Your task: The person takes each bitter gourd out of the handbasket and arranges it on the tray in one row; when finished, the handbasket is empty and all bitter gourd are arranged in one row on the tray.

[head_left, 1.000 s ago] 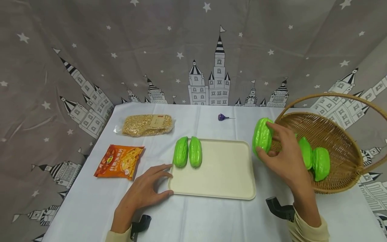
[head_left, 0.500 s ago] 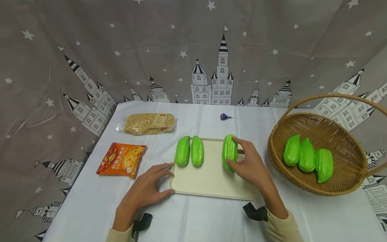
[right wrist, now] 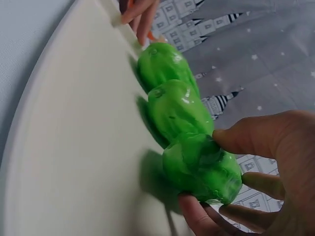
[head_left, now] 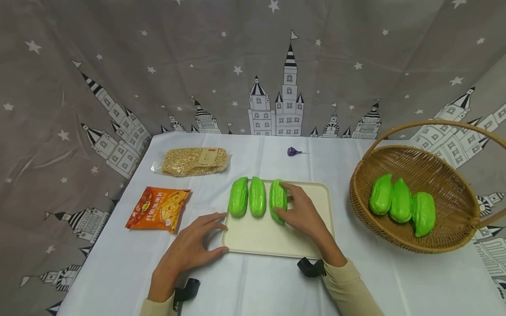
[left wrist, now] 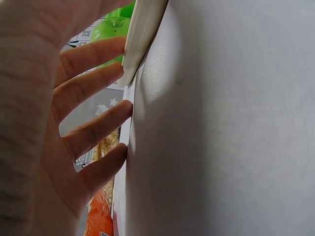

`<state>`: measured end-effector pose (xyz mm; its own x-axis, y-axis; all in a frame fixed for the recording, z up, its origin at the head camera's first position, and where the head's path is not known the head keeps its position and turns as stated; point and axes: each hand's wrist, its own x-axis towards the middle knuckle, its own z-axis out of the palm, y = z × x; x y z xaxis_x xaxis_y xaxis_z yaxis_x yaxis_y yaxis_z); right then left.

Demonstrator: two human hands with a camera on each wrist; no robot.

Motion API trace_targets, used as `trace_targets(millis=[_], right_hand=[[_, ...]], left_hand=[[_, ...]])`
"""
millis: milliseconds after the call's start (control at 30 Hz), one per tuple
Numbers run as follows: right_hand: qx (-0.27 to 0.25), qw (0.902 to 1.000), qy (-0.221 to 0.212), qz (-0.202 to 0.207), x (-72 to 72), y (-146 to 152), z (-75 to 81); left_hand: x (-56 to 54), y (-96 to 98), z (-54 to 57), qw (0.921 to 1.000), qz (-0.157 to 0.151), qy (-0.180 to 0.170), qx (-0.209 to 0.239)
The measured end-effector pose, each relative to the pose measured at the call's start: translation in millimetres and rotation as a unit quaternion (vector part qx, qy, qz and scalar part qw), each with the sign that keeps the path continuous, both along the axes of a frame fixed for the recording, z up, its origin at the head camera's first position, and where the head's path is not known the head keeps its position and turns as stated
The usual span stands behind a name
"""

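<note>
A beige tray (head_left: 253, 239) lies on the white-covered table. Two glossy, ridged green gourds (head_left: 239, 197) lie side by side at its left end. My right hand (head_left: 303, 214) grips a third green gourd (head_left: 277, 201) from its right side, thumb at the near end and fingers at the far end, parallel to the pair. In the right wrist view this gripped gourd (right wrist: 194, 164) is close over the tray surface, its shadow beside it. My left hand (head_left: 191, 245) rests at the tray's left edge, fingers spread, the fingertips (left wrist: 118, 44) right at the rim.
A wicker basket (head_left: 454, 206) with a tall handle stands at the right, holding three more green gourds (head_left: 401, 204). Left of the tray lie an orange snack packet (head_left: 158, 208) and a clear bag of grain (head_left: 189, 161). A purple lollipop (head_left: 292, 151) lies behind the tray.
My right hand has carried the gourd left from the basket's rim, across the tray, to a spot beside the other two. The left hand has stayed at the tray's edge.
</note>
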<state>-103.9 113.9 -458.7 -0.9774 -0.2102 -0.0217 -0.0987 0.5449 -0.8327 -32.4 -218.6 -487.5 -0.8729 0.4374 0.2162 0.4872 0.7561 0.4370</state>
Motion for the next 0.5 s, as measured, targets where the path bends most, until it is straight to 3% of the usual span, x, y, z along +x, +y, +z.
trace_targets(millis=[500], right_hand=[[-0.007, 0.9996, -0.011, 0.025, -12.4, -5.9, -3.9]], left_hand=[[-0.3, -1.0, -1.0, 1.0, -0.004, 0.007, 0.005]])
